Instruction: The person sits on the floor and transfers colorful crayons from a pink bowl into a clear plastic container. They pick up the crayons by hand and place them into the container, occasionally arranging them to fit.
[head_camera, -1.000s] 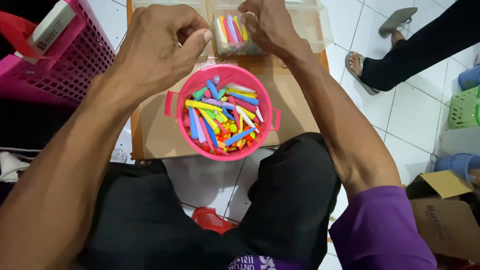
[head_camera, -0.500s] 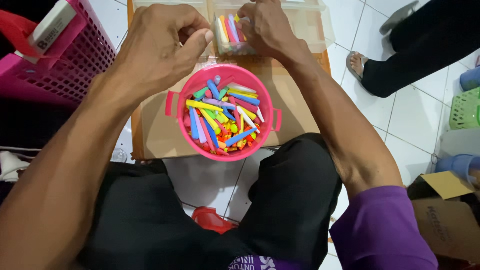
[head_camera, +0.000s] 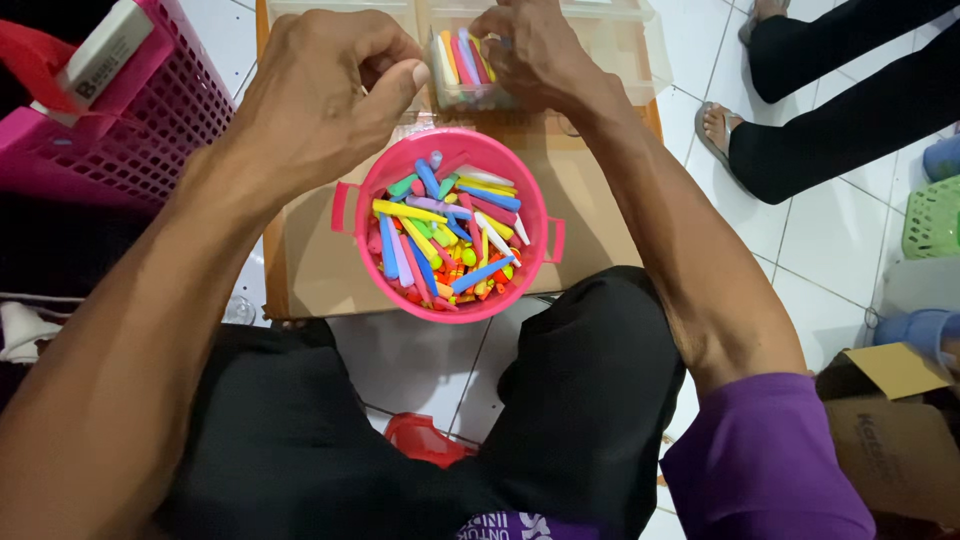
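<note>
A pink round bucket (head_camera: 351, 199) full of small coloured plastic sticks (head_camera: 448, 235) stands on a brown cardboard surface (head_camera: 590, 215) between my knees. My left hand (head_camera: 325, 95) hovers just above its far rim, fingers curled shut; what it pinches is hidden. My right hand (head_camera: 535, 50) reaches over a clear plastic box (head_camera: 620, 40) beyond the bucket, fingertips on the upright coloured sticks (head_camera: 462, 60) packed inside.
A pink mesh basket (head_camera: 130, 120) holding a white block sits at the left. Another person's legs and sandalled foot (head_camera: 725, 135) are at the right on white tiles. A cardboard box (head_camera: 900, 420) lies lower right, a red object (head_camera: 430, 440) under my legs.
My right hand has shifted slightly left over the clear box. My left hand stays curled above the bucket. The other person's legs have moved a little.
</note>
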